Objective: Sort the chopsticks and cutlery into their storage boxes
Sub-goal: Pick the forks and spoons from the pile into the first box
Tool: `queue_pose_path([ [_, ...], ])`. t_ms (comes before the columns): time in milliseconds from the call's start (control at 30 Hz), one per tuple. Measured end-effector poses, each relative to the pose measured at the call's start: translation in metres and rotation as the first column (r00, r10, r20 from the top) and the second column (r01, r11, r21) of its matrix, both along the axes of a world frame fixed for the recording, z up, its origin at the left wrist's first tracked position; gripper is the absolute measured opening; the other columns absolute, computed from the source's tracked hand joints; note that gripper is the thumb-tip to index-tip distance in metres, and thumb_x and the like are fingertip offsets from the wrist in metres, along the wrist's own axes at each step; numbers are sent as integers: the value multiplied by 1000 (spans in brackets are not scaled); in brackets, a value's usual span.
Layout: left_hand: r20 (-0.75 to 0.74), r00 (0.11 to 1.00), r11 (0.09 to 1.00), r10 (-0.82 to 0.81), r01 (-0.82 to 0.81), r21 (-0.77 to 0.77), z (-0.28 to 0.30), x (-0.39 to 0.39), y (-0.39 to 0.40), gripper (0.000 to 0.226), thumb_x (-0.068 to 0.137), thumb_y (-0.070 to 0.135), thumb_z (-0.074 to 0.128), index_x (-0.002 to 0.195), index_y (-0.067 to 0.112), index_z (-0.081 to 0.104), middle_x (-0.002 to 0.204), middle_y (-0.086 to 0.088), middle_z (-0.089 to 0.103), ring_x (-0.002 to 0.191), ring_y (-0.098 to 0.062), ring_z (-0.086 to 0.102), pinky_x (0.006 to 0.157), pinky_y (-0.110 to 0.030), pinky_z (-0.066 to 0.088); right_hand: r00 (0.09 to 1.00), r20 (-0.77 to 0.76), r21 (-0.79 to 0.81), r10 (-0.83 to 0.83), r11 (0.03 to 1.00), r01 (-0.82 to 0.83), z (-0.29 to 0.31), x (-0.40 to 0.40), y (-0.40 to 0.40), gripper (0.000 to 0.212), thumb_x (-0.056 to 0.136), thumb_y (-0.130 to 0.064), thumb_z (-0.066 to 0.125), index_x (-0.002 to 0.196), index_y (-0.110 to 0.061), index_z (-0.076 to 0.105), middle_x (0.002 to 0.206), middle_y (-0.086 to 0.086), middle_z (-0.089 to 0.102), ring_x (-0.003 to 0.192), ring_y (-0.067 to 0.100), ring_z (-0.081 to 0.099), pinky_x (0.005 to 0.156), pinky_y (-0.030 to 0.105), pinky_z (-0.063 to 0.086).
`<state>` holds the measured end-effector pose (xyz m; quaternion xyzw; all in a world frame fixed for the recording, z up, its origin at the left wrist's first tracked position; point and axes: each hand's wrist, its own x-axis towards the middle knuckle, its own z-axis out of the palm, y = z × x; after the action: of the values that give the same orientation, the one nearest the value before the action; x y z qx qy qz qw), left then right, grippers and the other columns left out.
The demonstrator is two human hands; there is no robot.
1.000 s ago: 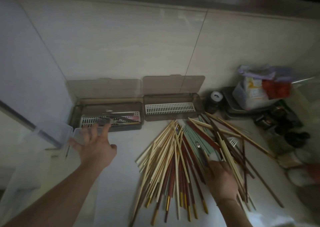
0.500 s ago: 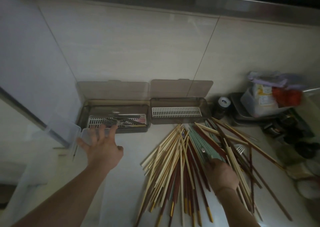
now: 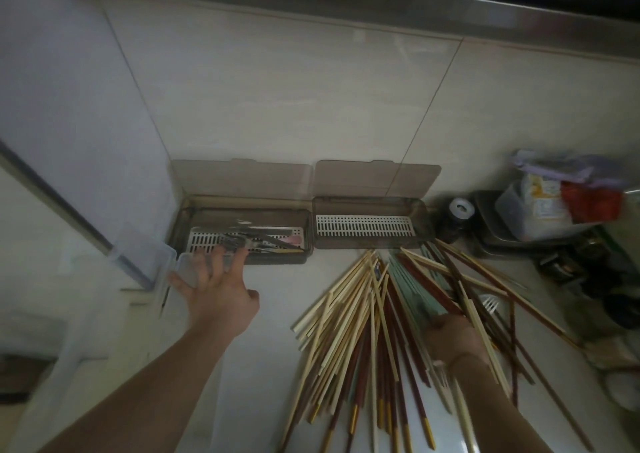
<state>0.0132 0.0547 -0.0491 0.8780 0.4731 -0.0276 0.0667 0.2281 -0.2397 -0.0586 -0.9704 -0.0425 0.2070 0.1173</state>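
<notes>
We saw our left hand at about nine o'clock on the counter, with its fingers spread wide and holding nothing. Its fingertips reached the front edge of the left storage box, which sat at eleven o'clock against the wall with its lid up. Inside that box lay some cutlery on a white slotted tray, but it was too dark to tell each piece. Just beside it, at twelve o'clock, was the right storage box, also open, with only its white tray showing. A big messy pile of chopsticks fanned out from five o'clock toward the right box: pale ones, dark red ones with gold ends, and some green ones. Our right hand rested on the pile at four o'clock. We could not tell if its fingers held anything. A white fork peeked out near the pile's right side. A clear tub and a dark jar stood at two o'clock.
</notes>
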Motion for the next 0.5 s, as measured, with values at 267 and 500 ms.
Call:
queue_pose_path([
  [267,-12,1000,1000,-5,5,11,0,0,0,82,81,49,53,147,41,7,156,-4,10,145,-34,-2,108,-72,5,949,-292,610,-117,742,279,59,26,-15,14,89,-11,61,92,2,67,72,15,55,63,22,50,55,28,37],
  [500,-2,1000,1000,-6,6,12,2,-1,-3,81,80,48,53,147,41,8,154,-4,12,144,-35,0,108,-71,5,825,-484,873,290,97,478,78,22,24,18,84,-33,60,83,-15,55,60,-1,50,42,13,46,39,21,39],
])
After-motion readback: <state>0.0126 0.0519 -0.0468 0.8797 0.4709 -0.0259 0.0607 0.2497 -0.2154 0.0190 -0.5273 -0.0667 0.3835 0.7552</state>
